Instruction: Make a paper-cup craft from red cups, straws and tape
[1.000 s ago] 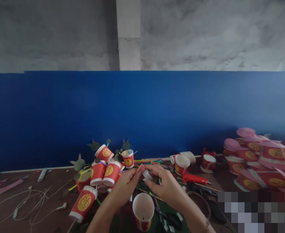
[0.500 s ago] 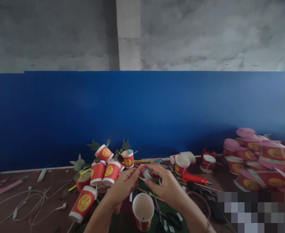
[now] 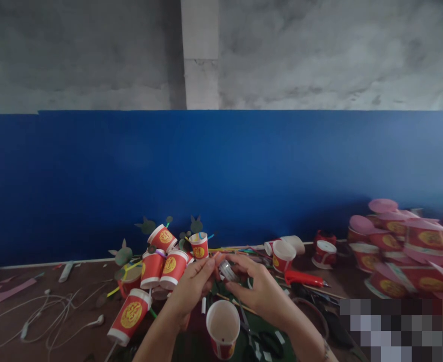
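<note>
My left hand (image 3: pixel 197 281) is closed in a pinch around a small orange-red piece (image 3: pixel 218 258). Close beside it, my right hand (image 3: pixel 254 281) curls around a small clear, shiny roll (image 3: pixel 228 271), which looks like sticky tape. The fingers of both hands nearly meet, and their grip is partly hidden. Below them a red-and-white paper cup (image 3: pixel 223 322) stands upright, open at the top. Black-handled scissors (image 3: pixel 268 343) lie to its right on a dark green mat (image 3: pixel 195 337), with small white scraps around.
Several red paper cups with straws and rabbit cut-outs (image 3: pixel 174 269) are heaped at left. Tangled white earphones (image 3: pixel 58 314) lie farther left. On the right are upright and tipped cups (image 3: pixel 284 255), a red glue gun (image 3: pixel 306 278) and a pile of pink-and-red cups (image 3: pixel 413 251). A blue wall panel (image 3: pixel 221 176) stands behind.
The shiny roll has turned a little between my fingers, and the orange-red piece has shifted slightly. Both hands stay in nearly the same place; the cup below is unmoved.
</note>
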Available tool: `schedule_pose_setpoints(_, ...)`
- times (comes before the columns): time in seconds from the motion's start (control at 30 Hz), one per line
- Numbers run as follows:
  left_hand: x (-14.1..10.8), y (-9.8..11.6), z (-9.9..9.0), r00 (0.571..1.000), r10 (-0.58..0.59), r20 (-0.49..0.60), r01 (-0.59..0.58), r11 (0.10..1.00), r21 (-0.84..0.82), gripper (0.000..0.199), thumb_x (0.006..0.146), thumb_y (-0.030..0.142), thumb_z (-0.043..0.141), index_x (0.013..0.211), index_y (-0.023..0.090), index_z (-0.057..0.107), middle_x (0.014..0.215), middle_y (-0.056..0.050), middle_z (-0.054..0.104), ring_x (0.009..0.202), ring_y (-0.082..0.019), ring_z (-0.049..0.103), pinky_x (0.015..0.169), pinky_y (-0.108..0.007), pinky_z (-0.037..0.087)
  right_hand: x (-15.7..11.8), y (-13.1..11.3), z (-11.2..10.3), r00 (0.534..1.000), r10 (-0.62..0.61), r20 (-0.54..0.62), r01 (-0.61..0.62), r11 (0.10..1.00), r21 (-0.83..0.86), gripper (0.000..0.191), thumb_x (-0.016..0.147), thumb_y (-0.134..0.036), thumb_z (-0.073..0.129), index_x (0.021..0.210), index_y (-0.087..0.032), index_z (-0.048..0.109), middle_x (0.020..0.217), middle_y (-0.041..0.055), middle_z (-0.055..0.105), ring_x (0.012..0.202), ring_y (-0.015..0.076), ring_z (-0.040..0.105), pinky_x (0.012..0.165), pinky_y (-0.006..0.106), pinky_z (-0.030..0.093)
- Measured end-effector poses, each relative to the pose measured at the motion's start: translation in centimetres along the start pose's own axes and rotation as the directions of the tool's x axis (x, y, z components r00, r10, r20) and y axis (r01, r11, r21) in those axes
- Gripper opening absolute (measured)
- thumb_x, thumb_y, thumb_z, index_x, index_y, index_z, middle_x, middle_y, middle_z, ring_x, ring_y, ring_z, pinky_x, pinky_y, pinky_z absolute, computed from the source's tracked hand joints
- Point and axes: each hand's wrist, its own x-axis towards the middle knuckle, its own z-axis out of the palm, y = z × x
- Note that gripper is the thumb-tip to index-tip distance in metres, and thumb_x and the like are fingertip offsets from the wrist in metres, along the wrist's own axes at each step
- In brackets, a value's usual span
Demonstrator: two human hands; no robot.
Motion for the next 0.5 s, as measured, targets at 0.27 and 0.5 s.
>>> schedule_pose_setpoints(0.27,-0.7,0.6,0.5,0.999,-0.036,-0.013,0.036,0.999,-0.003,0.059,0.066,0.073,0.063,0.068,0.015,0.049,0.044,0.01,0.022,0.04,-0.003,0.013,0.04,-0.02,0.005,0.0,-0.2,-0.2,1.0,0.001,-0.005,-0.001,0.999,-0.048,0.046,0.075,-0.016,0.06,0.121,-0.02,0.061,0.114,0.0052,0.065,0.095,0.017,0.062,0.085,0.027,0.048)
schedule_pose_setpoints(0.5,-1.1,0.7,0.4,0.991,-0.108,0.078,0.111,0.993,-0.048,0.054,0.069,0.066,0.065,0.068,0.014,0.049,0.046,0.01,0.023,0.039,-0.002,0.011,0.039,-0.02,0.004,-0.2,0.1,-0.3,0.998,0.056,-0.04,-0.063,0.978,-0.2,0.049,0.073,-0.021,0.063,0.122,-0.019,0.06,0.088,0.0035,0.069,0.077,0.0162,0.059,0.07,0.025,0.046)
